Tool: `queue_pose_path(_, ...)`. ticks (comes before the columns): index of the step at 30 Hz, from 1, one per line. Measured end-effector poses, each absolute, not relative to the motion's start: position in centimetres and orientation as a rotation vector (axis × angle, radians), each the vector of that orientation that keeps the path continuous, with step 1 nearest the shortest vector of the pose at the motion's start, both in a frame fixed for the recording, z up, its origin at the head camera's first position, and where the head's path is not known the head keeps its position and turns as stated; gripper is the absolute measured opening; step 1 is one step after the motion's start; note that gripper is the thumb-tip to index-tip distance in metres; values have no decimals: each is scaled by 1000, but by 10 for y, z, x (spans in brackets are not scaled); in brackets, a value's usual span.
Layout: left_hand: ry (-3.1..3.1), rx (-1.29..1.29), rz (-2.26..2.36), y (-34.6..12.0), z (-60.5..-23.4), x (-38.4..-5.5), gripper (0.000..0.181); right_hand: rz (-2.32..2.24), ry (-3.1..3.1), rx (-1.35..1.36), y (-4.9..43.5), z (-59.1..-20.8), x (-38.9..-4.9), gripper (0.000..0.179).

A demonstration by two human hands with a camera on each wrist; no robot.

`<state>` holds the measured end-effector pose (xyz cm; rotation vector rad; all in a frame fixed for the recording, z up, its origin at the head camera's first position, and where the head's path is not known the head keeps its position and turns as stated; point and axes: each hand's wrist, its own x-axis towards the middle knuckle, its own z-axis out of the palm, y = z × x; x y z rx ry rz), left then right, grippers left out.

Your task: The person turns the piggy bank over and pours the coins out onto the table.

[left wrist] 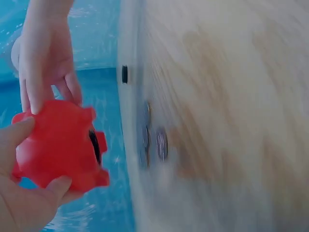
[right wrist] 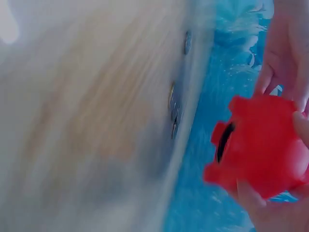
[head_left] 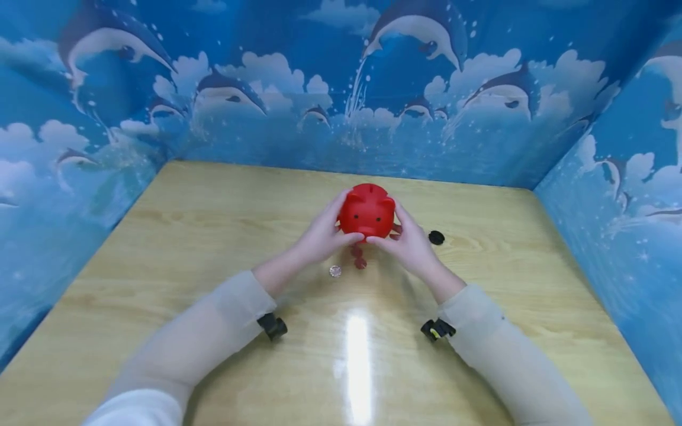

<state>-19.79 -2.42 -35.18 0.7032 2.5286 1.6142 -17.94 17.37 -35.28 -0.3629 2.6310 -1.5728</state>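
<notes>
Mid-frame, the left hand (head_left: 325,235) and right hand (head_left: 409,245) have fingers round the red piggy bank (head_left: 367,208); probably light, smooth, stiffish, best held by its flanks.

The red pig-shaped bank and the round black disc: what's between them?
Head view: the person's right hand, gripping the bank's side, then a bare strip of light wooden table before the disc.

A smooth red, rounded pig-shaped bank (head_left: 366,214) with black eyes and a top slot is held upright between the left fingers (head_left: 347,238) and right fingers (head_left: 381,244), above the worktop (head_left: 224,236). Below the fingers, its stubby feet point down around a dark opening (left wrist: 95,146).
</notes>
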Motion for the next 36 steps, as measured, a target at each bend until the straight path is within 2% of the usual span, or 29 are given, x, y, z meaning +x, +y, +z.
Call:
queue_pose_path(7, 2543, 704, 1584, -24, -359, -197, 86, -1585, 2587, -342, 165, -331, -161, 84)
queue_pose_path(13, 2549, 634, 1545, -28, -363, -198, 90, -1578, 2592, -361, 173, -357, -177, 87)
queue_pose_path(17, 2537, 630, 1554, -29, -360, -197, 92, -1534, 2669, -418, 173, -358, -177, 87)
queue_pose_path(24, 2786, 1057, 1565, -31, -349, -194, 86, -1579, 3027, -901, 172, -354, -173, 87)
queue_pose_path(26, 2766, 1010, 1571, -30, -348, -194, 86, -1626, 2953, -825, 171, -353, -172, 85)
queue_pose_path(31, 2619, 705, 1546, -29, -351, -197, 88, -1631, 2709, -421, 169, -354, -174, 85)
queue_pose_path(36, 2706, 817, 1554, -31, -355, -195, 87, -1590, 2823, -530, 168, -355, -173, 86)
